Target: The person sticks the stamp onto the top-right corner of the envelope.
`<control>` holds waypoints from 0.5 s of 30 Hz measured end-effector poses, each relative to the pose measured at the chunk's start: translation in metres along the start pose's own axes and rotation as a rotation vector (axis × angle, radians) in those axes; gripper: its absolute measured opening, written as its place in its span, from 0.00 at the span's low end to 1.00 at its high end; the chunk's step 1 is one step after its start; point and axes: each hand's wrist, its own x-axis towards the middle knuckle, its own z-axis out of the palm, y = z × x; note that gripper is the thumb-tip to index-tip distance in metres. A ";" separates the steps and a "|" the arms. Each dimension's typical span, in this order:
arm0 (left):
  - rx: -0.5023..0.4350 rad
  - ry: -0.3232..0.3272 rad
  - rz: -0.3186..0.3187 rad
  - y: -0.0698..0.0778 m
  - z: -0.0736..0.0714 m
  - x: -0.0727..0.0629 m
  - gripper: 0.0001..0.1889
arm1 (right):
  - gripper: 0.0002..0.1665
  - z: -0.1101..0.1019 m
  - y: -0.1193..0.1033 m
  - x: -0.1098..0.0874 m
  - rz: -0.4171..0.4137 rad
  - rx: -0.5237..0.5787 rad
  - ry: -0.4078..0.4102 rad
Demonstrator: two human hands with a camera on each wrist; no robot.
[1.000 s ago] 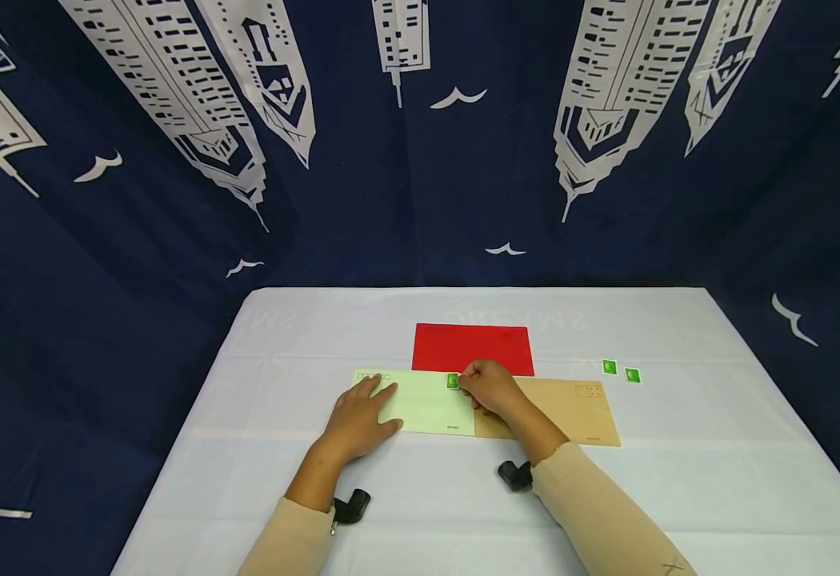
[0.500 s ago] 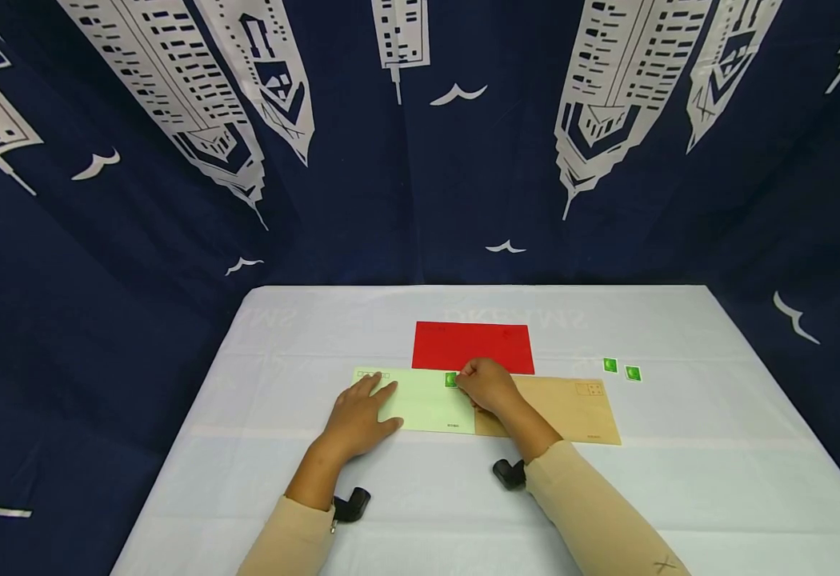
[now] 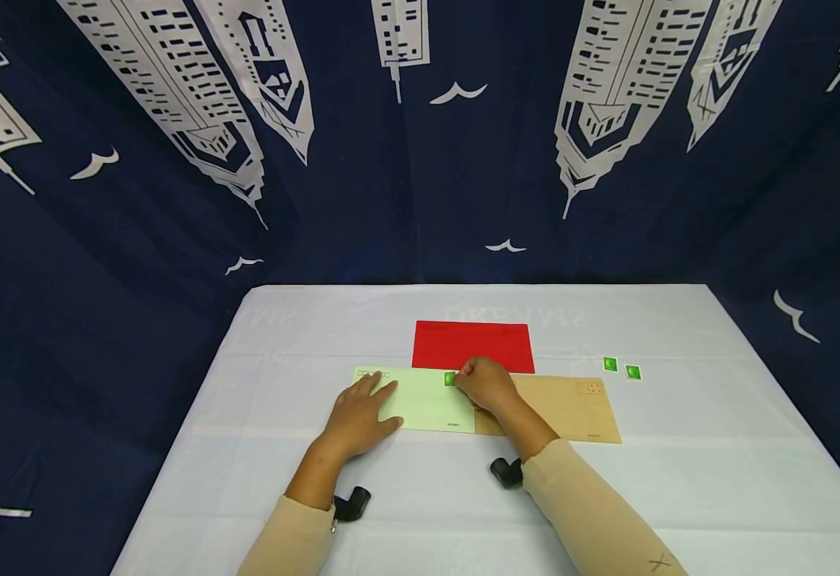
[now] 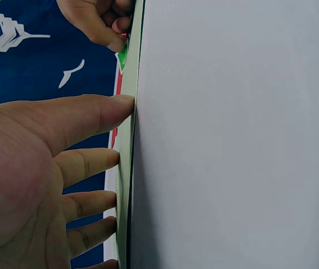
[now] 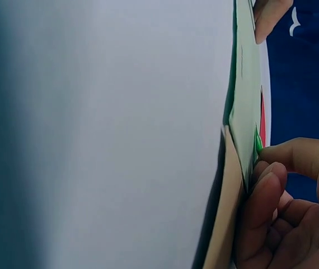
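The pale green envelope carries a row of small outlined boxes in one corner and a scrap of dark print in another, and the stamp at its edge shows bright green. The red envelope is vivid, the tan envelope bears fine darker boxes and print, and the two loose stamps are green with white borders. Around these come a white tablecloth, beige sleeves, the right marked with a dark cross, and a navy backdrop patterned with white towers and birds.
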 end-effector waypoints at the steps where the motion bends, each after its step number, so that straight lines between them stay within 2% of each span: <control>1: -0.002 0.000 0.000 0.000 0.000 0.000 0.34 | 0.08 0.000 0.000 0.000 0.000 -0.002 0.001; 15: -0.005 -0.008 -0.003 0.001 -0.001 -0.001 0.34 | 0.09 0.002 0.000 0.000 -0.029 -0.034 0.013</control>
